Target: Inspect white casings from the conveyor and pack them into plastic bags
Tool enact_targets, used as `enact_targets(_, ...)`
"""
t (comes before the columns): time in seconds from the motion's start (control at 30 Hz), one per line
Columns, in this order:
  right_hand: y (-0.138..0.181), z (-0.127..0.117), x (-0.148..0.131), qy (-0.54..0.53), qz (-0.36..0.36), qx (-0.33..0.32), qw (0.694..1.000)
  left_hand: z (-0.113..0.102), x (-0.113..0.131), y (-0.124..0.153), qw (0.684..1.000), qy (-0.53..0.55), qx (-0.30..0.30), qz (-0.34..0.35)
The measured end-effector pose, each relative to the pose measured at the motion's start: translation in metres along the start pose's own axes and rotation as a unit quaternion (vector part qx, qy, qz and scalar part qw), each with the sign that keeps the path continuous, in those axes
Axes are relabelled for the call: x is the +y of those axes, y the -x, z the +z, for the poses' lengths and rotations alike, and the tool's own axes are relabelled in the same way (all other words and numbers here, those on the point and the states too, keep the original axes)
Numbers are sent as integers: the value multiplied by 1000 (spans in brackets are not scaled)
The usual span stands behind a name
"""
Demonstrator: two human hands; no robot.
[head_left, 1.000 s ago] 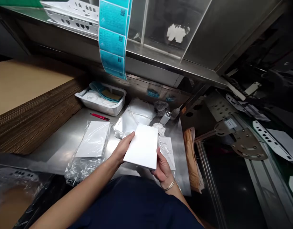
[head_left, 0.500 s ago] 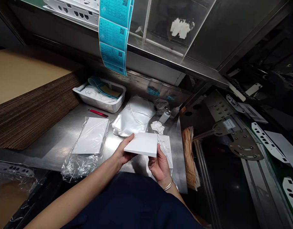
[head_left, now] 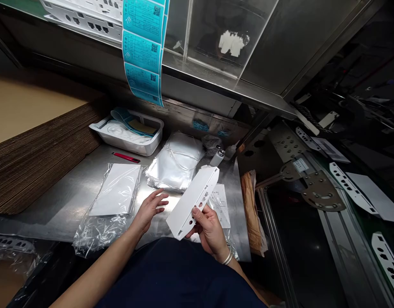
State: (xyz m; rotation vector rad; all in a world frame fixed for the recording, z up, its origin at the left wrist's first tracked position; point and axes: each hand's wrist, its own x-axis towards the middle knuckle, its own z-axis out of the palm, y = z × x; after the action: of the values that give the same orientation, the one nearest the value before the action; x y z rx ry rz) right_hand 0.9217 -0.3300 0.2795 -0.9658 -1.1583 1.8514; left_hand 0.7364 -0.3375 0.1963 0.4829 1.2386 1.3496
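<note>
My right hand [head_left: 207,226] grips a flat white plastic casing [head_left: 193,200] near its lower end, turned on edge so the side with several cut-out ports faces me. My left hand [head_left: 149,208] hovers just left of it with fingers spread, holding nothing. Both hands are above the steel worktop [head_left: 71,194]. A white slab in a clear plastic bag [head_left: 116,194] lies left of my left hand. A stack of clear bags [head_left: 176,160] lies beyond the casing.
A white tray [head_left: 128,134] with blue label backing stands at the back left, a red pen [head_left: 125,157] before it. Stacked cardboard sheets [head_left: 30,141] fill the left. Blue labels [head_left: 142,47] hang from above. Metal brackets [head_left: 312,188] and white casings lie at right.
The white casing has been turned from flat to on edge, showing its ported side. My left hand has let go of it and opened; only my right hand holds it.
</note>
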Motion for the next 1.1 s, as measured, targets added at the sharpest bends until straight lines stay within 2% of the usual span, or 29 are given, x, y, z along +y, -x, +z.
enact_targets(0.13,0,3,2,32,-9,-10,999,7,4,5,998,-33,-13,50)
enact_targets(0.37,-2,0,8,66,-12,-64,996,26,17,13,990,-48,-95,97)
enact_targets(0.43,-2,0,9,72,-9,-74,995,30,21,15,984,-60,-134,104)
enact_targets(0.57,3,7,8,110,-4,-90,990,34,26,20,952,-82,-263,137)
enact_targets(0.63,0,9,4,157,-5,-111,981,35,24,22,946,-56,-295,125)
enact_targets(0.7,-16,2,-2,208,23,-173,963,34,20,23,956,19,-285,63)
enact_targets(0.73,-29,-6,-7,238,28,-181,954,33,19,23,960,72,-270,27)
enact_targets(0.77,-46,-17,-12,288,15,-148,946,30,18,23,959,129,-252,-5)
enact_targets(0.8,-64,-30,-17,354,-13,-76,932,27,18,24,953,183,-240,-27)
enact_targets(0.83,-84,-45,-21,422,-57,30,904,24,19,23,944,231,-233,-36)
enact_targets(0.87,-105,-61,-25,492,-96,141,854,20,21,23,933,274,-232,-33)
enact_targets(0.9,-124,-76,-27,531,-110,206,815,16,23,22,920,311,-239,-23)
enact_targets(0.93,-142,-89,-28,560,-112,246,783,12,25,21,906,340,-253,-12)
enact_targets(0.97,-157,-99,-27,577,-105,262,767,8,27,19,891,364,-272,-1)
enact_targets(1.1,-191,-120,-16,620,-88,264,734,0,34,9,828,420,-370,42)
